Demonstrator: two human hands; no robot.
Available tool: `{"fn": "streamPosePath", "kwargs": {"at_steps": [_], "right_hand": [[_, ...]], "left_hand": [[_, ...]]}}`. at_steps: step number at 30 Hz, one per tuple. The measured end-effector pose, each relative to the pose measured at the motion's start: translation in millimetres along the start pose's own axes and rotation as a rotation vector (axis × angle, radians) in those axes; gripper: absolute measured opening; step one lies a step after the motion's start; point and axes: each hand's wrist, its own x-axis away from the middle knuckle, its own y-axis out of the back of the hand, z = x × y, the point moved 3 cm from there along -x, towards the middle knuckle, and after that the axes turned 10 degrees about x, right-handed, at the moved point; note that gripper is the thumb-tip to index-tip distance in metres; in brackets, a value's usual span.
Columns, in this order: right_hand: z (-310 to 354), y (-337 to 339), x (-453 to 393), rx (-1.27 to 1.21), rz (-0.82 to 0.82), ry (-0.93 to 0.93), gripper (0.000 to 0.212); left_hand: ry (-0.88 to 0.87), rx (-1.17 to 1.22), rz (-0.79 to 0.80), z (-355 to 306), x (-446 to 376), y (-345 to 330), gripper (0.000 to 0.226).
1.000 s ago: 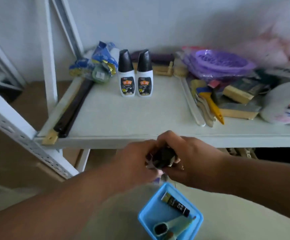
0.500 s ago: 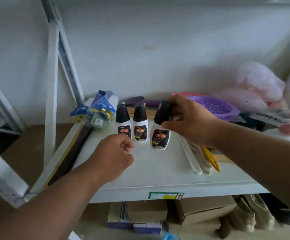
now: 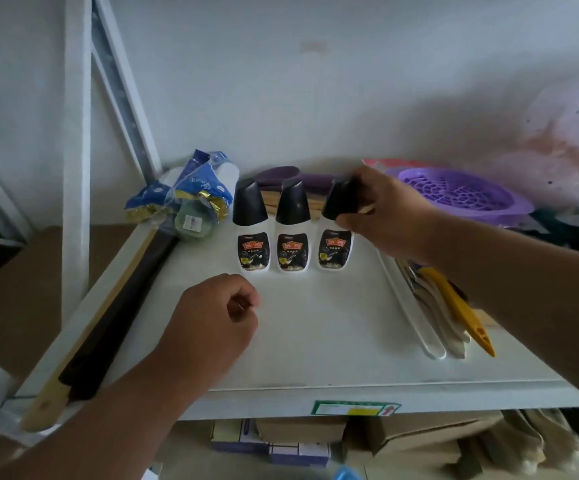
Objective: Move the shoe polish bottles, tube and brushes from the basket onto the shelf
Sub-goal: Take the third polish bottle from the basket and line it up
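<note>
Beneath the right hand (image 3: 385, 216), a polish bottle (image 3: 335, 249) is gripped by its black cap, upright on the shelf (image 3: 315, 341) beside two matching bottles (image 3: 253, 251). Nearer, the left hand (image 3: 212, 320) is curled, empty. Light, stiff, smooth plastic is judged, best held by the cap.

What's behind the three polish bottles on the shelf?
A dark purple item and pale wooden pieces show between the black caps. The bottles and the right hand, gripping the rightmost bottle by its cap, cover the rest.
</note>
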Motion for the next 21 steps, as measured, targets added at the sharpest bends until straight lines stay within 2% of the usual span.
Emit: {"fn": "streamPosePath", "kwargs": {"at_steps": [21], "right_hand": [[-6.5,-4.5,-1.2,-0.005,0.104,0.05,0.048]], "left_hand": [[-0.03,0.032,-0.024,3.8,2.8,-1.2,0.023]]}}
